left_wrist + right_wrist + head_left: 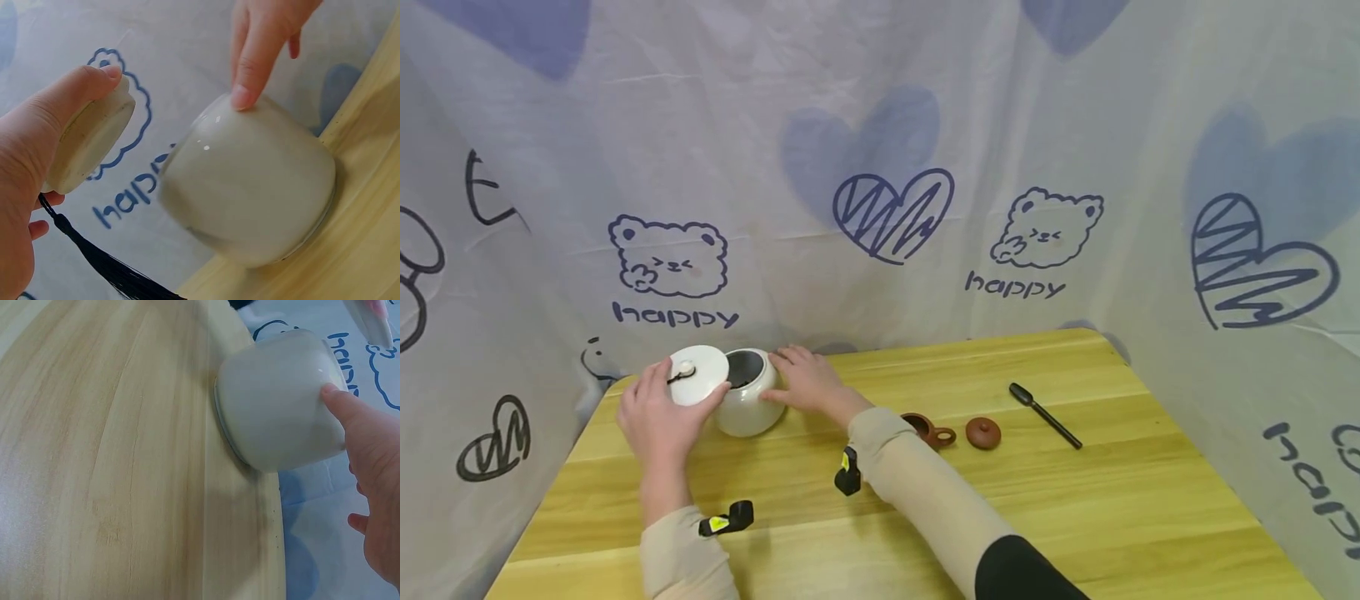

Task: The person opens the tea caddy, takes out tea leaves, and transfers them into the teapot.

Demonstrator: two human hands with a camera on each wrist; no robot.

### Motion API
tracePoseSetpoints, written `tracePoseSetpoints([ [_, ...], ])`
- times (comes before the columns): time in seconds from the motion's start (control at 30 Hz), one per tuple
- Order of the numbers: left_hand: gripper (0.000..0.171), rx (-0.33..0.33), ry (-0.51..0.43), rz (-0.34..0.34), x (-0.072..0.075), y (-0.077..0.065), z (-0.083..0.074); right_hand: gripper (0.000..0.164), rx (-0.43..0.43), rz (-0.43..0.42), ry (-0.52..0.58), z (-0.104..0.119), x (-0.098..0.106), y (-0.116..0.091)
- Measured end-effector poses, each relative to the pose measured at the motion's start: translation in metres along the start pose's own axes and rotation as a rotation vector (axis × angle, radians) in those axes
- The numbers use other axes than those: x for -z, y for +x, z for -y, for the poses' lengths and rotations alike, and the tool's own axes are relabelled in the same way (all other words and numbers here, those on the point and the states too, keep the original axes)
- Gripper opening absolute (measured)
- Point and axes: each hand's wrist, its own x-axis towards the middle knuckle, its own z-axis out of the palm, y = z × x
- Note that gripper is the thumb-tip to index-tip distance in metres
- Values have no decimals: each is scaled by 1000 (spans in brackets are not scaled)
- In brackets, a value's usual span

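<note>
My left hand [655, 408] grips a round white lid [707, 383] by its edge, with the thumb and fingers on opposite sides. In the left wrist view the lid is tilted beside the jar, apart from it, and a black tassel [103, 253] hangs from it. A glossy white ceramic jar [748, 412] stands uncovered on the table, its inside dark. On the jar's right side rests my right hand [808, 379], thumb against the wall and extended fingers near the rim. The right wrist view shows that thumb [337, 403] pressed on the jar.
Right of the jar sits a reddish-brown clay teapot [942, 437], partly hidden behind my right sleeve. Its small round lid [983, 432] lies beside it, with a black scoop [1047, 417] farther right. A printed cloth [880, 300] hangs behind the wooden table [1120, 500].
</note>
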Motion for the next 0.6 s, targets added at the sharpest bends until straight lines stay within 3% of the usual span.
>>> tracePoseSetpoints([
  [0.37, 90, 62, -26, -135, 18, -27, 16, 79, 1, 5, 31, 0, -1, -1],
  [0.6, 92, 151, -15, -106, 22, -44, 32, 78, 12, -6, 42, -1, -5, 0],
])
